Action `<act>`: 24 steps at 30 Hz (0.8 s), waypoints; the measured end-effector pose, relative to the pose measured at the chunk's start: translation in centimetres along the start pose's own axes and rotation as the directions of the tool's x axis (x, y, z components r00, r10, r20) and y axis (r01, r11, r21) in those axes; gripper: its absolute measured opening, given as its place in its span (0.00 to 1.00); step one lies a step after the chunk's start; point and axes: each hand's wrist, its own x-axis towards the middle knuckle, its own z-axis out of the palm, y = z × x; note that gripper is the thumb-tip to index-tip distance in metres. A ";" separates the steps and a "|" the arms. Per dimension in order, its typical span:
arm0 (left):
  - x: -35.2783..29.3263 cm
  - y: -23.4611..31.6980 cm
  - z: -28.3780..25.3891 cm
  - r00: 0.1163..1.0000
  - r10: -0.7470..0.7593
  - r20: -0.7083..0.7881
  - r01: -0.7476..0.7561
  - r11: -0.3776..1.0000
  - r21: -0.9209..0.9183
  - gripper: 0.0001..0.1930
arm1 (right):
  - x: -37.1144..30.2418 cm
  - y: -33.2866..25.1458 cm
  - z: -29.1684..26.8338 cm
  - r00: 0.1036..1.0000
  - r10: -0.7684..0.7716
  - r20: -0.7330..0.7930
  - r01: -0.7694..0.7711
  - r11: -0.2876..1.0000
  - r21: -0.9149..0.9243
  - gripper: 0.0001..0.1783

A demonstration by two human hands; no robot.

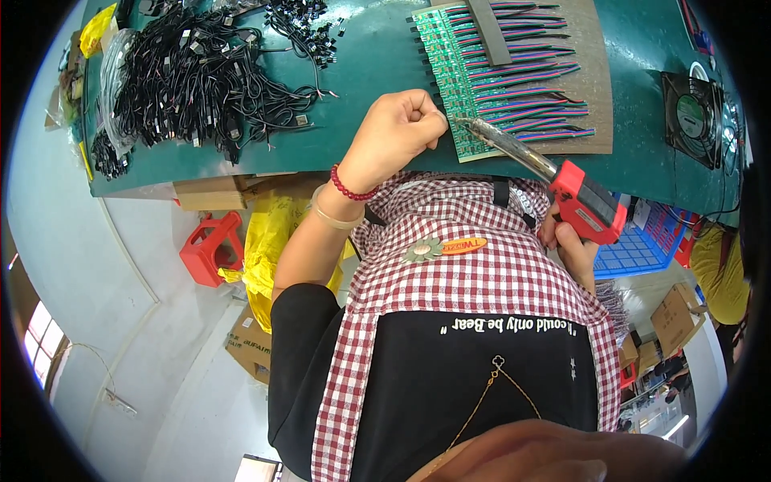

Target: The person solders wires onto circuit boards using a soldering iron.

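Note:
My right hand (574,251) is wrapped round the handle of a red and black soldering gun (590,207). The gun's long metal tip reaches left to the near part of a green circuit board panel (446,56). Beside that tip, at the panel's left edge, my left hand (395,128) is closed in a pinch; what its fingers hold, if anything, is hidden. Rows of multicoloured wires (526,78) run rightward from the panel. A flat grey bar (490,34) lies across the wires at the far end. Panel and wires rest on a brown board (593,104).
A big heap of black cables (193,88) covers the left of the green table (365,64), with small connectors (309,32) behind it. A black fan (692,120) stands at the right edge. Below are a red stool (210,249), a yellow bag (273,237) and a blue crate (642,245).

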 end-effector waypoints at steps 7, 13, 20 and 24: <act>0.1 -0.3 -0.1 1.000 0.005 0.000 -0.005 1.000 0.002 0.03 | 0.0 -0.1 -0.1 0.997 -0.066 -0.049 0.071 0.991 0.112 0.26; 0.1 -0.2 0.0 1.000 0.010 -0.004 -0.010 1.000 0.010 0.03 | 0.1 -0.2 0.1 0.999 -0.046 -0.021 0.047 0.996 0.075 0.25; 0.1 -0.4 -0.1 1.000 0.019 -0.006 -0.019 1.000 0.011 0.03 | -0.7 0.3 -0.3 1.000 -0.012 -0.010 0.012 0.999 0.052 0.19; 0.1 -0.3 0.0 1.000 0.019 -0.003 -0.019 1.000 0.009 0.03 | -1.1 0.5 -0.7 0.996 -0.091 0.022 0.090 0.995 0.048 0.17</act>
